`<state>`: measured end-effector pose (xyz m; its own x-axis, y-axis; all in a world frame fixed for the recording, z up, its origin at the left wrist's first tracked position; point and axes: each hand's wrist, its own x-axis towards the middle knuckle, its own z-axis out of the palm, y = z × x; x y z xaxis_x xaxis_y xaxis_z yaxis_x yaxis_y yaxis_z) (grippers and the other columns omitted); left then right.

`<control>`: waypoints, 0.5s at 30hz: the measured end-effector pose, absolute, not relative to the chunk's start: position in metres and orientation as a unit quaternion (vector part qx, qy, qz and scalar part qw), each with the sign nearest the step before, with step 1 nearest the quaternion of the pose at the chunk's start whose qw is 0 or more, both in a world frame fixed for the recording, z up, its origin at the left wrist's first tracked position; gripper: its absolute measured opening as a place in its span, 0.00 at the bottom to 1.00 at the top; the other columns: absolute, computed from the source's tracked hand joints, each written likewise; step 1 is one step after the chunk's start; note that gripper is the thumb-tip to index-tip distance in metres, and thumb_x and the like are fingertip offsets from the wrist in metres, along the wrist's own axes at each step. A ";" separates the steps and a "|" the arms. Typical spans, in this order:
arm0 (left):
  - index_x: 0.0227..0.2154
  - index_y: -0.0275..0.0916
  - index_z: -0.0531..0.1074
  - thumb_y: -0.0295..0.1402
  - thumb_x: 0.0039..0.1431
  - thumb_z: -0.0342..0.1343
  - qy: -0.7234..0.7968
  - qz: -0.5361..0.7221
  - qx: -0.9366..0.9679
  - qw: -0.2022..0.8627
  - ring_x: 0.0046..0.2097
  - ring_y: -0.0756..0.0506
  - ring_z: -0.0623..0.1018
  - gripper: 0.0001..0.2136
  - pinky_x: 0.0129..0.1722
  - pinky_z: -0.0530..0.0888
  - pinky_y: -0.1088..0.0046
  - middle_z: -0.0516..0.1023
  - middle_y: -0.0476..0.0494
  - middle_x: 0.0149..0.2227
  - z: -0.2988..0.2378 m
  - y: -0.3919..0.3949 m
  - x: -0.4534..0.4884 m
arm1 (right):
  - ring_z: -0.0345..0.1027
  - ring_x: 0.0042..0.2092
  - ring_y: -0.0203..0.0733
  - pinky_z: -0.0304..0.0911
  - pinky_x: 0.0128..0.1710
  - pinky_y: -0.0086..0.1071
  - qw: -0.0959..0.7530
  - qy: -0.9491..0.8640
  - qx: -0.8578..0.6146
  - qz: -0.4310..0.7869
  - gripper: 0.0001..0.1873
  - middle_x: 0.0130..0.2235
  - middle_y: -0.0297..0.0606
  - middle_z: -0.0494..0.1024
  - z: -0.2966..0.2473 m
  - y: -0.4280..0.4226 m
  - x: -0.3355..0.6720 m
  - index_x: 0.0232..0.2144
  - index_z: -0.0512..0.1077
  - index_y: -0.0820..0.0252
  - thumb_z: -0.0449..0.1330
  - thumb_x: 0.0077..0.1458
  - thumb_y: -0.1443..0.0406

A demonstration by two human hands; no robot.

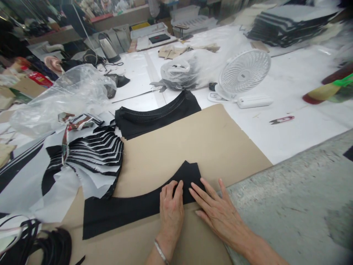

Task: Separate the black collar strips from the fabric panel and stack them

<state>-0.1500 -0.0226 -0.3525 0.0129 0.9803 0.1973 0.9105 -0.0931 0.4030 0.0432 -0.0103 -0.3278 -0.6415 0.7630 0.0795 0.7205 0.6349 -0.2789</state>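
Note:
A curved black fabric piece (124,209) lies flat on a sheet of brown pattern paper (193,143) near the table's front edge. My left hand (171,209) rests on the right part of that piece with its fingers bent down onto the cloth. Beside it, my right hand (215,209) lies flat and open, fingers stretched out, its fingertips on the cloth's right end and its palm on the paper. Neither hand grips anything.
A stack of black-and-white cut pieces (93,154) lies at the left, a folded black fabric (154,117) behind the paper. A white desk fan (242,73), clear plastic bags (190,70), thread snips (281,120) and a pile of dark sheets (289,22) sit farther back.

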 end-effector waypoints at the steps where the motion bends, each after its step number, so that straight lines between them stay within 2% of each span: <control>1: 0.53 0.43 0.70 0.24 0.62 0.47 0.667 0.212 0.710 0.077 0.49 0.42 0.71 0.18 0.50 0.70 0.61 0.73 0.39 0.50 -0.353 -0.023 -0.150 | 0.43 0.67 0.53 0.13 0.63 0.62 0.095 -0.900 -0.410 0.111 0.33 0.66 0.33 0.56 -0.328 -0.011 0.045 0.66 0.52 0.51 0.56 0.61 0.67; 7: 0.52 0.40 0.69 0.24 0.62 0.49 0.659 0.202 0.724 0.034 0.48 0.43 0.71 0.17 0.48 0.72 0.62 0.73 0.39 0.48 -0.354 -0.023 -0.149 | 0.51 0.64 0.54 0.15 0.65 0.58 0.112 -0.903 -0.414 0.032 0.23 0.63 0.28 0.62 -0.323 -0.012 0.061 0.59 0.65 0.46 0.52 0.63 0.65; 12: 0.53 0.40 0.69 0.23 0.61 0.50 0.655 0.197 0.730 0.021 0.47 0.43 0.71 0.17 0.48 0.73 0.62 0.73 0.39 0.49 -0.354 -0.022 -0.149 | 0.45 0.66 0.54 0.21 0.63 0.64 0.086 -0.903 -0.420 0.010 0.25 0.65 0.31 0.57 -0.322 -0.011 0.059 0.61 0.62 0.47 0.52 0.63 0.68; 15: 0.52 0.40 0.68 0.23 0.61 0.50 0.655 0.206 0.727 0.023 0.47 0.43 0.71 0.18 0.47 0.73 0.62 0.73 0.40 0.48 -0.351 -0.022 -0.150 | 0.45 0.66 0.53 0.27 0.63 0.65 0.088 -0.905 -0.414 0.034 0.25 0.65 0.33 0.59 -0.324 -0.012 0.064 0.60 0.62 0.46 0.54 0.62 0.68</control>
